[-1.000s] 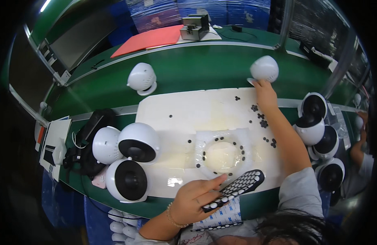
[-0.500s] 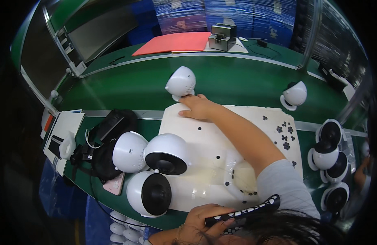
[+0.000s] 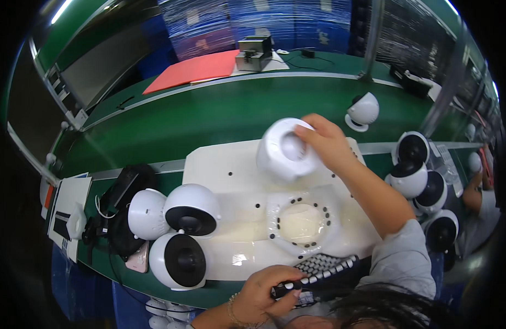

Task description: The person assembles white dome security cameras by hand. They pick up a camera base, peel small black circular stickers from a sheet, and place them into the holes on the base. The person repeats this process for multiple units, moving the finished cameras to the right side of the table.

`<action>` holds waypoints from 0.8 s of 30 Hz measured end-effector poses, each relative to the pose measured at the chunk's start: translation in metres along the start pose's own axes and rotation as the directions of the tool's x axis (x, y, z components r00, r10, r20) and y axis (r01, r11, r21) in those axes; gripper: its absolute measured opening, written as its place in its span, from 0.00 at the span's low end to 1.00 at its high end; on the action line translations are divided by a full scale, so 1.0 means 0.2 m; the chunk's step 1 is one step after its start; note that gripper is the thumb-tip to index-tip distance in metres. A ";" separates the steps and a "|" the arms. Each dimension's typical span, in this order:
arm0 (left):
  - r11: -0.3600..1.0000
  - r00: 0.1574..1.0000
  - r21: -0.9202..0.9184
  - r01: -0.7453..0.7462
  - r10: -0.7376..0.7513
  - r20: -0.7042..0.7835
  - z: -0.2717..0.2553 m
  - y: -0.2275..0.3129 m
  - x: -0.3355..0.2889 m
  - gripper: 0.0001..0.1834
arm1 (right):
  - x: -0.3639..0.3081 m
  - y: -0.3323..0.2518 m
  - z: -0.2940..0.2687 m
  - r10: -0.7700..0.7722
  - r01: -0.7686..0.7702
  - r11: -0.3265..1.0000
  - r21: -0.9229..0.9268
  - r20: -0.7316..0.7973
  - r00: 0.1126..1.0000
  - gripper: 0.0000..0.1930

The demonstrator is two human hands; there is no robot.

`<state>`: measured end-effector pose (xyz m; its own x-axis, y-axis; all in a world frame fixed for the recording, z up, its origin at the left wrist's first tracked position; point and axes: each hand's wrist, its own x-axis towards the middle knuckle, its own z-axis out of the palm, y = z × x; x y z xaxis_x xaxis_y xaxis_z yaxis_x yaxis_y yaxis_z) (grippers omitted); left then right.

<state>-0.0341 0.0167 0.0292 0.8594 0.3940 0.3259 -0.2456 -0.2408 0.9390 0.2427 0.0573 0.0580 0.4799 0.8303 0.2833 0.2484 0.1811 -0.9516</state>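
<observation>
My right hand [image 3: 327, 140] holds a white ball-shaped camera [image 3: 277, 156] above the pale board. Its round base is turned up toward me, and the fingers grip the base rim. At the near edge, my left hand [image 3: 266, 290] is closed on a curved black sheet with rows of white spots [image 3: 327, 268]. Below the held camera, a clear round ring [image 3: 272, 225] lies on the board [image 3: 220, 156], dotted with small black pads. Left of it sit more white cameras with black fronts, one upright [image 3: 179, 260], one behind it [image 3: 192, 205], and one turned away [image 3: 146, 214].
Another camera [image 3: 363, 111] stands on the green belt at the back right. Several more [image 3: 412, 178] crowd the right side, near another person's arm. A black pouch [image 3: 124, 236], cables, a pink phone [image 3: 137, 259] and papers [image 3: 66, 219] lie left. Metal posts [image 3: 373, 41] rise behind.
My right hand has lifted the camera off the far green belt and brought it over the board, tipping its base up. The spotted sheet is now spread more open in my left hand. The view has shifted.
</observation>
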 end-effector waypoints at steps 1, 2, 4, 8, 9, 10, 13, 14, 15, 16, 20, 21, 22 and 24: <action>0.999 1.000 0.051 0.005 -0.005 -0.010 0.01 0.00 0.00 0.16 | -0.12 -0.07 -0.07 0.109 -0.112 0.989 0.095 0.040 0.993 0.10; 0.995 1.000 0.097 0.009 -0.008 -0.015 0.03 0.00 0.01 0.16 | -0.23 -0.11 -0.13 0.213 -0.224 0.957 0.183 0.081 0.974 0.10; 0.992 0.999 0.116 -0.042 0.043 -0.007 0.06 -0.01 0.02 0.14 | -0.43 -0.08 -0.19 0.292 -0.319 0.925 0.205 0.154 0.944 0.11; 0.986 0.996 0.165 -0.033 0.046 -0.079 0.11 -0.02 0.04 0.13 | -0.59 0.01 -0.16 0.313 -0.351 0.908 0.229 0.186 0.931 0.13; 0.984 0.995 0.179 -0.002 0.020 -0.099 0.11 -0.02 0.04 0.13 | -0.60 -0.01 -0.18 0.342 -0.375 0.908 0.186 0.186 0.921 0.15; 0.980 0.994 0.197 0.024 -0.002 -0.113 0.12 -0.01 0.04 0.13 | -0.64 -0.04 -0.20 0.104 -0.100 0.991 -0.084 0.055 0.993 0.16; 0.982 0.979 0.173 0.079 -0.044 -0.199 0.13 -0.02 0.02 0.13 | -0.75 -0.15 -0.23 -0.346 0.322 0.802 -0.502 0.048 0.937 0.23; 0.983 0.975 0.157 0.091 -0.056 -0.214 0.13 -0.02 0.02 0.13 | -0.78 -0.20 -0.21 -0.374 0.407 0.795 -0.450 0.166 0.913 0.22; 0.981 0.978 0.180 0.069 -0.031 -0.205 0.13 -0.02 0.03 0.12 | -0.81 -0.25 -0.20 -0.395 0.477 0.785 -0.395 0.273 0.877 0.20; 0.978 0.978 0.196 0.071 -0.029 -0.209 0.14 -0.02 0.03 0.11 | -0.83 -0.27 -0.18 -0.417 0.539 0.774 -0.333 0.374 0.829 0.19; 0.963 0.972 0.251 0.099 -0.039 -0.233 0.14 -0.03 0.02 0.09 | -0.87 -0.18 -0.13 -0.541 0.674 0.641 -0.366 0.407 0.736 0.12; 0.960 0.970 0.258 0.110 -0.048 -0.237 0.14 -0.04 0.01 0.08 | -0.87 -0.15 -0.13 -0.559 0.675 0.662 -0.326 0.385 0.735 0.10; 0.951 0.966 0.290 0.111 -0.035 -0.257 0.15 -0.04 0.01 0.08 | -0.88 -0.14 -0.15 -0.570 0.671 0.678 -0.299 0.364 0.737 0.08; 0.941 0.963 0.328 0.089 0.002 -0.268 0.16 -0.05 0.01 0.07 | -0.88 -0.12 -0.16 -0.638 0.749 0.568 -0.342 0.392 0.663 0.07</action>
<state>-0.0164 -0.0080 0.0159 0.7071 0.6169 0.3456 -0.0077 -0.4820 0.8762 0.1795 -0.1088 0.0341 -0.1701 0.6417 0.7478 0.7879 0.5444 -0.2879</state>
